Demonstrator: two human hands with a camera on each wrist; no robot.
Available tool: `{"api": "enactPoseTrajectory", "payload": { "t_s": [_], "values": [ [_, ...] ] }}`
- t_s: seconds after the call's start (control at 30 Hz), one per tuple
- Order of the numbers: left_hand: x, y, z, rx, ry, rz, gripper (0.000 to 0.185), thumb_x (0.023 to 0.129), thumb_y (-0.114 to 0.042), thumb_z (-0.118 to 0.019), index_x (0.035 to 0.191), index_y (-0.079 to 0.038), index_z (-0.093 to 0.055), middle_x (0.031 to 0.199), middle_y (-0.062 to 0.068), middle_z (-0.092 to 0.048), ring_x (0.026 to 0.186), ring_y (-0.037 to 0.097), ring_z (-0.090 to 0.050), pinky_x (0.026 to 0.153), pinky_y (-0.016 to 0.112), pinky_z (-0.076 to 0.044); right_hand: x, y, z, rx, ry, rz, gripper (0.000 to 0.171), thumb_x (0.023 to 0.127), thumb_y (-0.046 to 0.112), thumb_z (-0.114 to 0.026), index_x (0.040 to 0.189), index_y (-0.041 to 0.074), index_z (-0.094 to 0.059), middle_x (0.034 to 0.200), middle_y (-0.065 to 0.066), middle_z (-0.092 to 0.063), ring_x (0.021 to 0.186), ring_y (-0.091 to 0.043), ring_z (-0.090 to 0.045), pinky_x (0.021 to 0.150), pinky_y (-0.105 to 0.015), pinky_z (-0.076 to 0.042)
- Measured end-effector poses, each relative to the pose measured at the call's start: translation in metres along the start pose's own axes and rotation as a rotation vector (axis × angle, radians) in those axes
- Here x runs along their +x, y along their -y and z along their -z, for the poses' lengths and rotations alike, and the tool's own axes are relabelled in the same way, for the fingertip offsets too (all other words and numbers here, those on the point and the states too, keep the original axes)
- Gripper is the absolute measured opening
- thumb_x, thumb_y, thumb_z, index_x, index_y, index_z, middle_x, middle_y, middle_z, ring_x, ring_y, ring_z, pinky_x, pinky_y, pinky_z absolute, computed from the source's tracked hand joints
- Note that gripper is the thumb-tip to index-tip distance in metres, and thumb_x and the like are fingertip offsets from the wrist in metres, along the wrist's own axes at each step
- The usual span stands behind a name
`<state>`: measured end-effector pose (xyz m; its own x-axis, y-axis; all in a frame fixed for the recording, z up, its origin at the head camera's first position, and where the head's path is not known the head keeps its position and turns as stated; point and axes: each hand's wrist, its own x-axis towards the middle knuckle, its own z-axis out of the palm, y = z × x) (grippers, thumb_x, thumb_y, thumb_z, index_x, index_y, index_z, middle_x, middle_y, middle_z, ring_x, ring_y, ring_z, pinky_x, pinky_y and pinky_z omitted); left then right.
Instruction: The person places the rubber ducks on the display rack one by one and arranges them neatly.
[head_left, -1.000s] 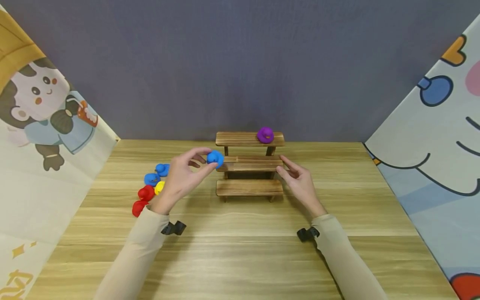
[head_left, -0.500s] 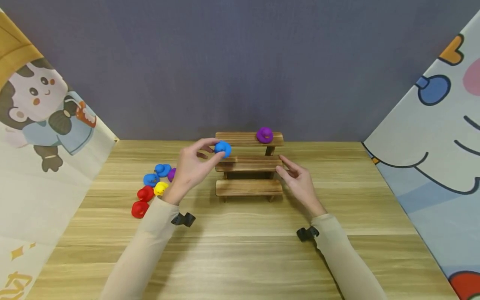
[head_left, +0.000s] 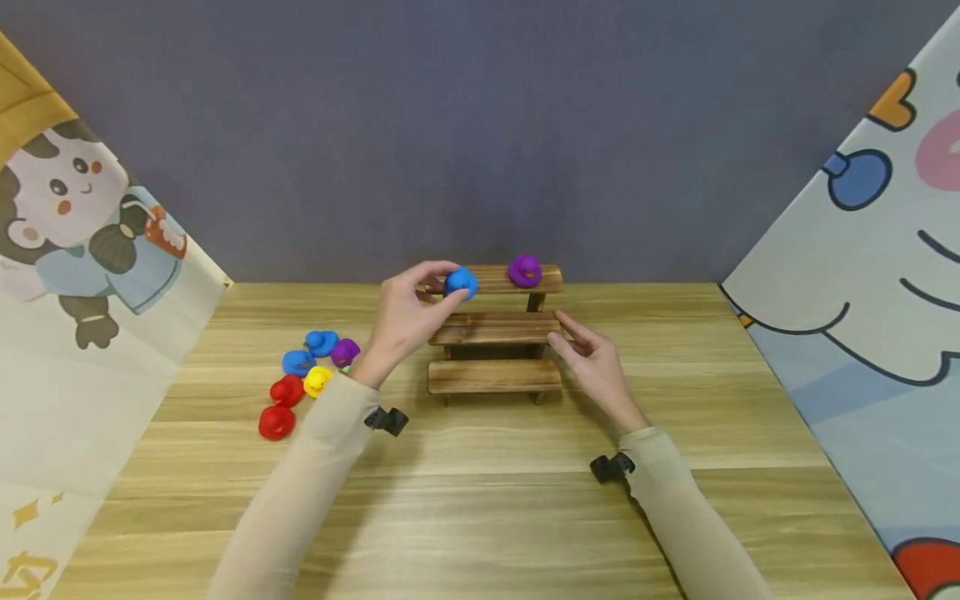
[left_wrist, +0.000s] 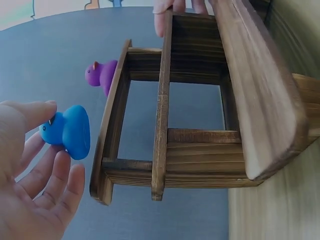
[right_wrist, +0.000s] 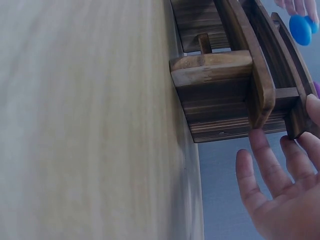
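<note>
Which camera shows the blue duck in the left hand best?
The left wrist view: the blue duck is largest and least covered there. The head view shows it small in the left hand; the right wrist view, partly covered at top right.

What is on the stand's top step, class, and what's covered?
A purple duck sits right of centre on the top step. In the head view, the left hand and held blue duck hide part of the step's left end; what's behind them can't be seen there.

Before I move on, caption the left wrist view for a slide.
Left hand pinching a blue duck beside a three-tier wooden stand, a purple duck resting on its top tier.
</note>
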<state>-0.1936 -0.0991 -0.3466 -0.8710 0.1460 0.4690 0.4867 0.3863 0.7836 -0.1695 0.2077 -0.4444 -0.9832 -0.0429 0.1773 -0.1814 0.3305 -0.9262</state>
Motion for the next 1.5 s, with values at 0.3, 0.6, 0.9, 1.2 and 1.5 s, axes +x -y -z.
{"api": "enactPoseTrajectory", "payload": {
  "t_s": [0.3, 0.6, 0.9, 1.2, 1.5],
  "values": [
    [0.016, -0.002, -0.016, -0.006, 0.036, 0.016, 0.037, 0.095, -0.019, -0.083, 0.129, -0.008, -0.076, 0.116, 0.013, -0.079, 0.102, 0.025, -0.076, 0.086, 0.038, -0.065, 0.0, 0.0, 0.0, -0.003, -0.008, 0.006, 0.054, 0.104, 0.036, -0.072, 0.154, 0.021, -0.058, 0.154, -0.009, -0.061, 0.117, -0.028, -0.075, 0.073, -0.017, -0.059],
    [0.024, -0.004, -0.028, 0.037, 0.041, -0.025, 0.037, 0.095, -0.018, -0.082, 0.13, -0.006, -0.076, 0.12, 0.014, -0.079, 0.102, 0.027, -0.077, 0.084, 0.038, -0.066, 0.0, -0.001, 0.0, 0.0, -0.003, 0.012, 0.053, 0.104, 0.035, -0.072, 0.154, 0.022, -0.058, 0.152, -0.011, -0.062, 0.104, 0.004, -0.073, 0.072, -0.017, -0.057],
    [0.031, -0.004, -0.035, 0.07, 0.073, 0.005, 0.039, 0.096, -0.023, -0.082, 0.132, -0.008, -0.075, 0.118, 0.012, -0.08, 0.099, 0.023, -0.077, 0.085, 0.035, -0.066, -0.001, -0.001, 0.0, 0.002, -0.004, 0.0, 0.054, 0.104, 0.037, -0.072, 0.154, 0.024, -0.058, 0.157, -0.007, -0.058, 0.106, 0.0, -0.073, 0.078, -0.014, -0.058],
    [0.033, -0.007, -0.04, 0.1, 0.08, 0.039, 0.039, 0.097, -0.027, -0.081, 0.132, -0.011, -0.075, 0.118, 0.01, -0.079, 0.098, 0.022, -0.077, 0.087, 0.036, -0.065, -0.001, -0.002, 0.0, -0.002, -0.002, 0.01, 0.052, 0.104, 0.035, -0.071, 0.154, 0.024, -0.058, 0.156, -0.006, -0.058, 0.105, 0.003, -0.073, 0.073, -0.016, -0.056],
    [0.034, -0.005, -0.043, 0.085, 0.072, 0.029, 0.039, 0.096, -0.027, -0.082, 0.131, -0.01, -0.075, 0.112, 0.01, -0.08, 0.095, 0.022, -0.075, 0.085, 0.036, -0.065, -0.001, -0.001, -0.001, 0.001, -0.006, 0.014, 0.053, 0.104, 0.035, -0.071, 0.154, 0.023, -0.058, 0.157, -0.006, -0.058, 0.118, -0.03, -0.074, 0.073, -0.015, -0.057]
  ]
}}
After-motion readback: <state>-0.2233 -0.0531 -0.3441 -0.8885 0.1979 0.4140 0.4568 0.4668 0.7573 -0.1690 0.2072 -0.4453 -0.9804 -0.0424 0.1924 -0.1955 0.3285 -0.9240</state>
